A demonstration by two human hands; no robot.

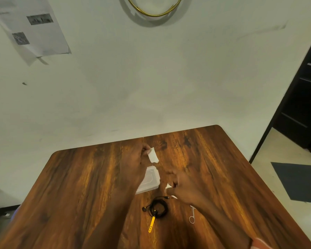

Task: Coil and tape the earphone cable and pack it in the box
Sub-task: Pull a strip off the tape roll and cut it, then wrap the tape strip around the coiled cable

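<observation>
a white tape strip (153, 155) is pinched by the left hand (133, 164) above the clear box (148, 180). more white tape (168, 186) is pinched in the right hand (183, 187). the coiled earphone cable (157, 209) is left on the table (79, 186), just w/in reach, near the box.

1. The table (79, 186) is seen in a warm brown wood grain, streaked with darker bands and lighter orange patches.
2. A white strip of tape (153, 155) is shown beyond the far end of the box.
3. The box (149, 180) at mid-table is rendered in clear, whitish plastic.
4. Nearer than the box, the earphone cable (158, 208) is coloured black, with a yellow remote bar bearing dark dots.
5. Right of the cable, a small white ring-shaped tool (192, 217) is seen.
6. Behind the table, the wall (151, 78) is painted off-white; a gold hoop (154, 13) and a grey-printed paper sheet (34, 27) are hung there.
</observation>
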